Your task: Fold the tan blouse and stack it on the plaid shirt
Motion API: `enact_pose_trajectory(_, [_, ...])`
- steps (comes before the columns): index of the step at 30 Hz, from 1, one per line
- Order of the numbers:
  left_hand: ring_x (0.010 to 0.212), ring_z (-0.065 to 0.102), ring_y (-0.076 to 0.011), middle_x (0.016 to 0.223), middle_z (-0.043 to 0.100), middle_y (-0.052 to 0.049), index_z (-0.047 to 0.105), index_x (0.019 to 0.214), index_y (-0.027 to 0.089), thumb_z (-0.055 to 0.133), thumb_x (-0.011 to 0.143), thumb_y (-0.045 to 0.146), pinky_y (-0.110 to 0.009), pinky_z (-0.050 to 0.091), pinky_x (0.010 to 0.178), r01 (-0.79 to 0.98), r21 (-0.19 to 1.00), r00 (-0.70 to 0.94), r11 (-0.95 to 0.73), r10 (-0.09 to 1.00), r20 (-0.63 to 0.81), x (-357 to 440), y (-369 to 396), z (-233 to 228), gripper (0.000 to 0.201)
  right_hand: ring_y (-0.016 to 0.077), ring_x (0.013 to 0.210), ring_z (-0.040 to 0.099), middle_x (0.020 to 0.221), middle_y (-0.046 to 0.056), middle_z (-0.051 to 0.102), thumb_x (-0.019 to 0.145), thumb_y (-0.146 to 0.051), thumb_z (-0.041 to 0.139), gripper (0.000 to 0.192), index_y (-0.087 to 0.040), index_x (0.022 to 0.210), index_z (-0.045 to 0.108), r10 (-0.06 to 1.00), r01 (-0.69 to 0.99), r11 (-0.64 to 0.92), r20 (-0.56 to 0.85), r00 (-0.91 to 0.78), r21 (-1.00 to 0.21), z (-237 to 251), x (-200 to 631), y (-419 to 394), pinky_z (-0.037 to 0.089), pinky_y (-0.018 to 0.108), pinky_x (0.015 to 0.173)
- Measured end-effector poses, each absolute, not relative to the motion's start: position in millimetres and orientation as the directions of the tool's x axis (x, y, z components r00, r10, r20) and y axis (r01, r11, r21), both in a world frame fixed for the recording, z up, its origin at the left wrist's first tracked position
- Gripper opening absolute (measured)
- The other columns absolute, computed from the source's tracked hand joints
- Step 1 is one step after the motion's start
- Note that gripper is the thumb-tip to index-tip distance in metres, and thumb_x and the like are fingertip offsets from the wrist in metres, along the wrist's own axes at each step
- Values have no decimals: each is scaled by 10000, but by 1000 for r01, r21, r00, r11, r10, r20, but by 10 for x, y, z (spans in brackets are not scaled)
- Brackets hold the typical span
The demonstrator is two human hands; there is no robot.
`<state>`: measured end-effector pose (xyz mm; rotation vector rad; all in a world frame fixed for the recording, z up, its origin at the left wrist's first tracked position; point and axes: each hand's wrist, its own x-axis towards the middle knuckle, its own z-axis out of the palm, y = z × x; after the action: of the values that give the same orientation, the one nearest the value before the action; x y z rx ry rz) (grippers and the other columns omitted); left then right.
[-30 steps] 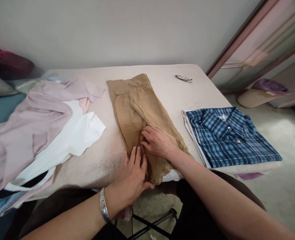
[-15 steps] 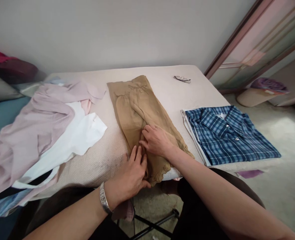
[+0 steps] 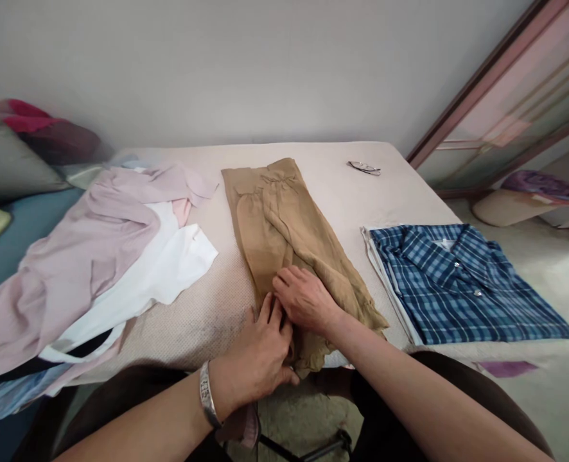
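Note:
A tan garment [image 3: 284,218] with gathered seams and a ruffled near end lies lengthwise on the covered table. On its near left edge rests my left hand [image 3: 258,350], fingers extended over the cloth and thumb at the edge; a silver bracelet circles that wrist. My right hand [image 3: 304,298] is just beyond it, fingers curled into a fold of the same garment. The two hands almost touch. What lies under the right fingertips is hidden. To the right lies a folded blue plaid shirt [image 3: 462,282] with its collar up and buttons showing, on top of white cloth.
A loose heap holds a pale pink garment [image 3: 87,237] and a white garment [image 3: 173,263] on the left. Eyeglasses [image 3: 364,168] lie on the table cover [image 3: 332,160] near the back. A lined bin [image 3: 510,204] stands on the floor at right, and a grey wall closes off the back.
The right fingers have shifted slightly along the tan garment toward the near end, and its fold lies a little differently. The left hand stays at the edge. The whole view has tilted slightly.

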<state>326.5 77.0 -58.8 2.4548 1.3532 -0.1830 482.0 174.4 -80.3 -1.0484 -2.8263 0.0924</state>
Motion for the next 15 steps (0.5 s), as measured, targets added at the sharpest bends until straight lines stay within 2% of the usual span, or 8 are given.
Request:
enact_pose_trajectory(2, [1521,231,-493,1626,319,-283,476,1493,109,774,751,660,-668,397,1108,829,233,554,-508,801,-225,3270,766,-591,972,252,946,507,1036,91,587,933,-112,557,91,-171,977,609,632,623,774,74,-771,-115,-823,4801,1709,428,379,816])
enact_pose_trajectory(5, [1468,366,-455,1533,469,-272,590,1375,95,718,869,518,-610,382,1128,812,230,569,-536,815,-110,3287,779,-600,672,247,942,504,1037,79,582,923,-107,571,89,-180,962,605,649,638,758,66,-758,-135,-861,4798,1712,440,372,812])
enact_pose_trajectory(7, [1359,511,-413,1376,620,-237,674,1233,110,672,919,478,-587,374,1126,816,253,551,-520,832,-67,3295,808,-567,483,246,943,507,1041,74,584,932,-122,574,78,-184,967,606,650,638,757,69,-756,-139,-885,4804,1722,448,374,810])
enact_pose_trajectory(9, [1146,650,-357,1128,733,-166,718,1060,147,644,931,531,-544,433,1050,820,331,517,-468,853,-75,3278,850,-492,412,246,947,510,1050,71,587,930,-123,574,90,-181,990,610,653,641,755,69,-754,-137,-908,4808,1722,456,381,810])
enact_pose_trajectory(12, [867,690,-258,878,734,-68,691,907,204,538,994,533,-411,490,842,810,472,443,-349,891,-101,3192,958,-356,373,251,945,514,1035,70,588,920,-144,584,84,-177,991,612,658,644,749,72,-749,-155,-936,4810,1700,465,392,806])
enact_pose_trajectory(15, [860,674,-213,924,716,-49,647,942,220,424,1058,422,-340,468,775,788,560,336,-256,941,-43,3073,1232,-307,322,256,973,518,1057,71,591,858,-118,598,174,-186,1017,612,668,640,738,99,-738,-214,-959,4811,1659,469,399,830])
